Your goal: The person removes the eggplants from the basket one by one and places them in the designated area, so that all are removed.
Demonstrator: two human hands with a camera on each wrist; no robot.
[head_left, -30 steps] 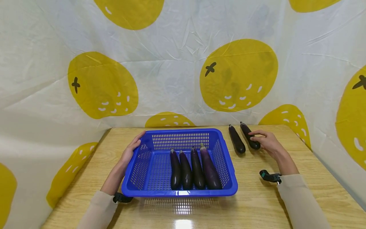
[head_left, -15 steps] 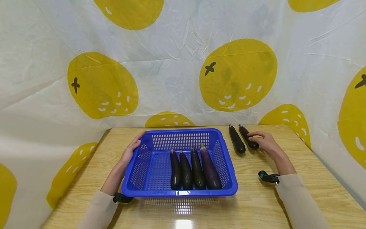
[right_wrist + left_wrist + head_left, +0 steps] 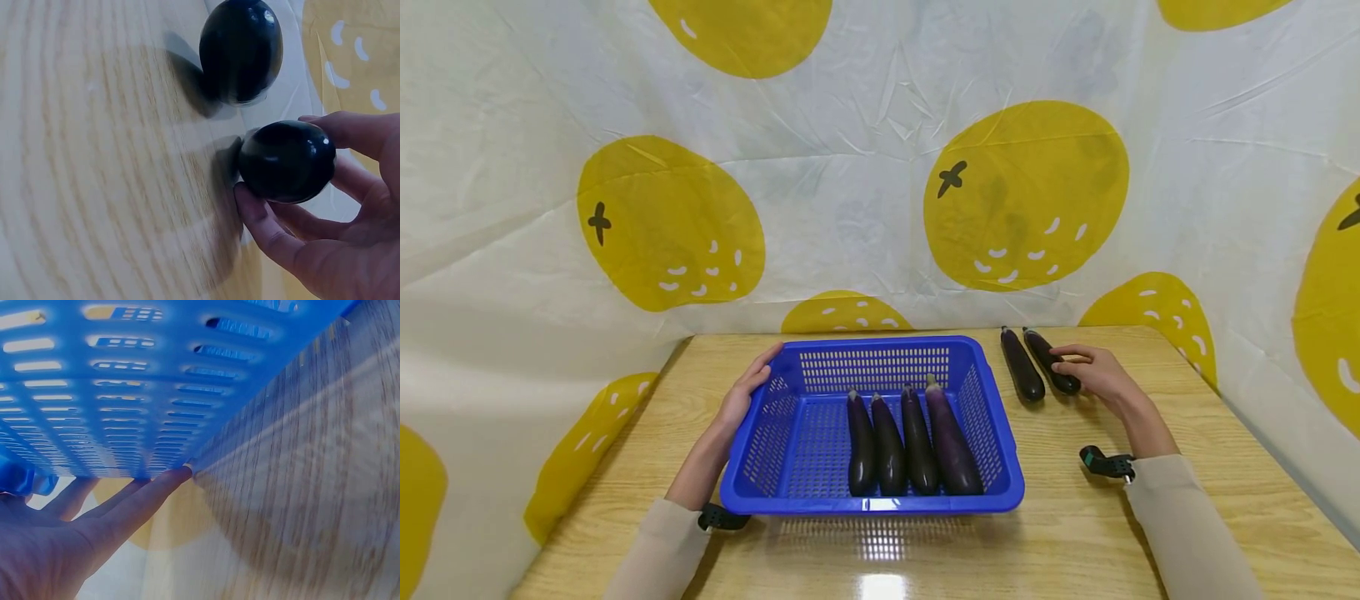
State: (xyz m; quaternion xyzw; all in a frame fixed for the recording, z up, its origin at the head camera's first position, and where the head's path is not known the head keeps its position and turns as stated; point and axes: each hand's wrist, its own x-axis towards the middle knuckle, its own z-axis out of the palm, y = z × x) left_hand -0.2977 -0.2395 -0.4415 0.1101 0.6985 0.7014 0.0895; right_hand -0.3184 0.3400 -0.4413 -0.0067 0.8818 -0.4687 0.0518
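Note:
My left hand (image 3: 739,400) lies along the left side of a blue plastic basket (image 3: 872,506). In the left wrist view its straight fingers (image 3: 140,503) touch the outside of the slotted wall. Several dark eggplants (image 3: 887,450) lie side by side in the basket, toward its right. To the right of the basket, my right hand (image 3: 1101,375) grips an eggplant (image 3: 1043,354) near its rounded end. The right wrist view shows the thumb and fingers curled around this eggplant (image 3: 287,162). Beside it lies another eggplant (image 3: 1021,367), untouched.
Everything stands on a wooden table (image 3: 1052,533). Behind it hangs a pale curtain (image 3: 842,225) printed with yellow fruit, close to the table's back edge. Black straps (image 3: 1107,463) sit at both wrists.
The gripped eggplant has shifted a little to the left with my right hand, its stem end now closer to the eggplant beside it. My left hand and the basket have stayed put.

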